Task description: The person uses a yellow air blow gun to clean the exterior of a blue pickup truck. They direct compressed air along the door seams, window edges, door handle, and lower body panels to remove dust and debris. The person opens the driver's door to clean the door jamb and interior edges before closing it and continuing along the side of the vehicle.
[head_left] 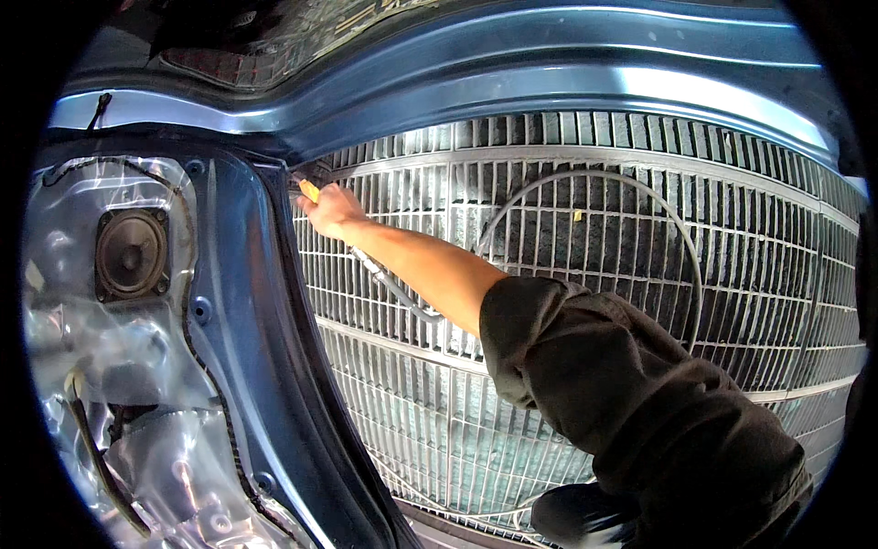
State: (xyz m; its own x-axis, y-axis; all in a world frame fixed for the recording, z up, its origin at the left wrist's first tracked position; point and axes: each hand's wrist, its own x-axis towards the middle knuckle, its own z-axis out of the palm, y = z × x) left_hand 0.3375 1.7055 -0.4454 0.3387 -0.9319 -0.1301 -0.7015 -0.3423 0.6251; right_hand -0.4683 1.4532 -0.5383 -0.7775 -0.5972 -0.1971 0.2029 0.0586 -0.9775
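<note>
My right hand [333, 212] reaches out from the lower right, its fingers wrapped round an orange hand tool that looks like an air blow gun [311, 191]. Most of the tool is hidden in the fist; the orange part points at the corner where the blue car door [240, 265] meets the blue body sill [384, 112]. Below my wrist, a metal hose coupling [368, 263] leads into a grey air hose [692, 265], which loops over the floor grating. My left hand is out of the picture.
On the left, the door's inner side carries clear plastic sheeting [69, 320], a round speaker [133, 254] and black wiring [188, 302]. Metal floor grating [412, 384] lies beneath. A dark shoe [581, 512] stands at the bottom, beside my dark sleeve [631, 393].
</note>
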